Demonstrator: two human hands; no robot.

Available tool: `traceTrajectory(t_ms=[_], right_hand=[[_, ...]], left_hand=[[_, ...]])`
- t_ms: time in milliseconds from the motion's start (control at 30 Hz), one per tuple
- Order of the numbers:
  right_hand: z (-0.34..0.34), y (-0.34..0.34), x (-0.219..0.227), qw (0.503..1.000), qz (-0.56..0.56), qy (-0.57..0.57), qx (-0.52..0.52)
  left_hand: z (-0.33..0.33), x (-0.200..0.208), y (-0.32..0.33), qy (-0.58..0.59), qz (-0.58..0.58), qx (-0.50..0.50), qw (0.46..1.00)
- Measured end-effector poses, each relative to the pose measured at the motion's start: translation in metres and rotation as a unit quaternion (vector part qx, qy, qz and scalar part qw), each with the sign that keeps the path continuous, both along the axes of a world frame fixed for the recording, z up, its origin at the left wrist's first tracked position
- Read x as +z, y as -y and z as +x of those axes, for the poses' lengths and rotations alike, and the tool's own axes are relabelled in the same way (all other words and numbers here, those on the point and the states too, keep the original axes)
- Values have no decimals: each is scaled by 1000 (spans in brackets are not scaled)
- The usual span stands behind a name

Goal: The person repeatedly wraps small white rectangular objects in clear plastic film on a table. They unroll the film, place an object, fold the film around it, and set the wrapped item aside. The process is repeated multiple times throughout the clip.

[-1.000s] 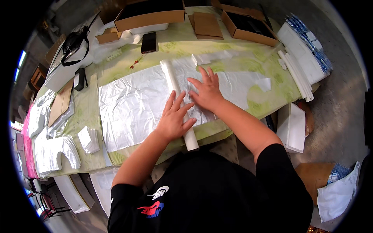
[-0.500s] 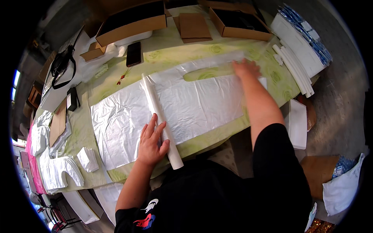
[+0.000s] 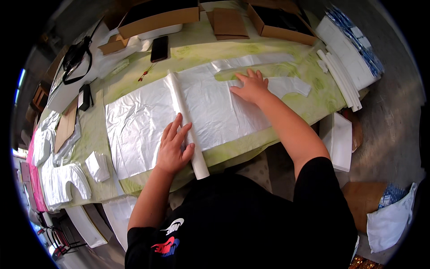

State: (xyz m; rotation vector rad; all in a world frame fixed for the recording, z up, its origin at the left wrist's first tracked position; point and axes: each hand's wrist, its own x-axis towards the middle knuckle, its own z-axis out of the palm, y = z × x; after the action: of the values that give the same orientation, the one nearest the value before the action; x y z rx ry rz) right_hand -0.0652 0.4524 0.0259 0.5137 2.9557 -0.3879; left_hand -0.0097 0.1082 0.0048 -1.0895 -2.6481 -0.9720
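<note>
A thin white plastic sheet (image 3: 134, 125) with a long neck-shaped cutout at its right end lies spread across the table, creased and shiny. Across it rests a white roll (image 3: 180, 105), slanting from the far side to the table's near edge. My left hand (image 3: 172, 145) lies on the roll's lower part, fingers apart. Farther right, my right hand (image 3: 252, 86) is on the sheet just below the cutout, with its fingers spread.
A dark phone (image 3: 159, 49) lies beyond the sheet. Open cardboard boxes (image 3: 156, 22) line the far edge. White tubes (image 3: 339, 80) lie at the right beside a white box (image 3: 347, 54). Folded white plastic (image 3: 97, 166) sits at the left on the green patterned tablecloth (image 3: 188, 51).
My right hand has come left and nearer, from the sheet's far right end to below the cutout. The left hand stays on the roll.
</note>
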Motion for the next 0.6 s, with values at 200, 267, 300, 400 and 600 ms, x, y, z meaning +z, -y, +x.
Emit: traceTrajectory(t_ms=[200, 267, 300, 400, 600], right_hand=[[3, 64, -14, 931, -55, -277, 231], [37, 121, -2, 856, -98, -357, 362], [52, 140, 4, 846, -153, -316, 402], [83, 173, -7, 857, -166, -239, 424], [90, 193, -25, 849, -204, -289, 392]], left_hand=[[-7, -7, -4, 5, 46, -20, 999], [-7, -15, 5, 3, 130, 18, 991], [-11, -24, 8, -1, 175, 30, 984], [-22, -44, 19, -5, 385, 119, 915], [-40, 20, 11, -13, 198, -112, 974]])
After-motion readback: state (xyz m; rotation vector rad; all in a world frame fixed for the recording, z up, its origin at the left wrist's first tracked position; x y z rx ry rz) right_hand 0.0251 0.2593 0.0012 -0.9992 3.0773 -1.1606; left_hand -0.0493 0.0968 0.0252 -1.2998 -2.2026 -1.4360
